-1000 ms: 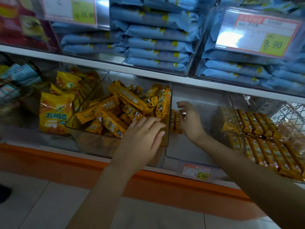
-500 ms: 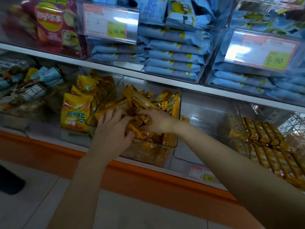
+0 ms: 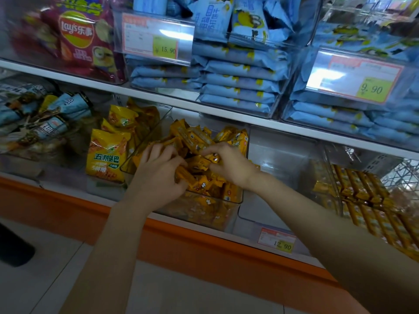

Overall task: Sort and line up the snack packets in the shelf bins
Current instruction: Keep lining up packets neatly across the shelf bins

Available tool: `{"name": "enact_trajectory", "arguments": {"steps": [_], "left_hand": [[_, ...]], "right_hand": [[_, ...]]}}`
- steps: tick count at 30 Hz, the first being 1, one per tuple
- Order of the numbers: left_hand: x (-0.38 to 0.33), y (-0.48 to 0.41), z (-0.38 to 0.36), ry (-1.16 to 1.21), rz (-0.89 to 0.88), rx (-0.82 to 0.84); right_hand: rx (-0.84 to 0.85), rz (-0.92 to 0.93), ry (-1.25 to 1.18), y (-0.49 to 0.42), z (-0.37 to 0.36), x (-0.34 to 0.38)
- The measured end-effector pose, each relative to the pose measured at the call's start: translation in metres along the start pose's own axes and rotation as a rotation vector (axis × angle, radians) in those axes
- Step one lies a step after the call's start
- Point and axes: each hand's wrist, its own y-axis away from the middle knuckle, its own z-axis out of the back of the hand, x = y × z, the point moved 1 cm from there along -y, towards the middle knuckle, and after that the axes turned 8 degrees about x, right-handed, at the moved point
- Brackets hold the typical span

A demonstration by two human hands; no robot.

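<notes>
The orange snack packets (image 3: 199,141) lie in a loose, jumbled heap inside a clear bin (image 3: 204,209) on the lower shelf, pointing every way and piled above its rim at the back. Both hands are in this bin. The left hand (image 3: 158,175) reaches in over the bin's front left corner, its fingers curled down round a few of the packets at the near side of the heap. The right hand (image 3: 229,164) comes in over the bin's right wall, thumb and fingertips pinched on a packet at the middle of the heap. The two hands are close together, not quite touching.

Just right of the bin stands a second clear bin (image 3: 283,168), and beyond that a row of lined-up orange bars (image 3: 362,193). Just left of the bin stand yellow bags (image 3: 106,157). Below the second bin, right of the bin's front, a price tag (image 3: 277,241) reads 12.90. On the shelf above the bin lie stacked blue packs (image 3: 240,87); up and to the bin's left sits a red crisp bag (image 3: 77,39).
</notes>
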Motion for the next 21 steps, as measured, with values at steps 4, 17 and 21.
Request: {"name": "enact_trajectory", "arguments": {"steps": [4, 17, 21], "left_hand": [[-0.004, -0.004, 0.006, -0.021, 0.025, 0.075], [-0.024, 0.004, 0.025, -0.008, 0.067, -0.099], [-0.052, 0.003, 0.033, 0.272, 0.219, -0.173]], "right_hand": [[-0.197, 0.04, -0.05, 0.019, 0.011, -0.004], [-0.545, -0.147, -0.456, 0.061, 0.028, -0.023], [-0.522, -0.274, -0.845, 0.075, 0.035, -0.022]]}}
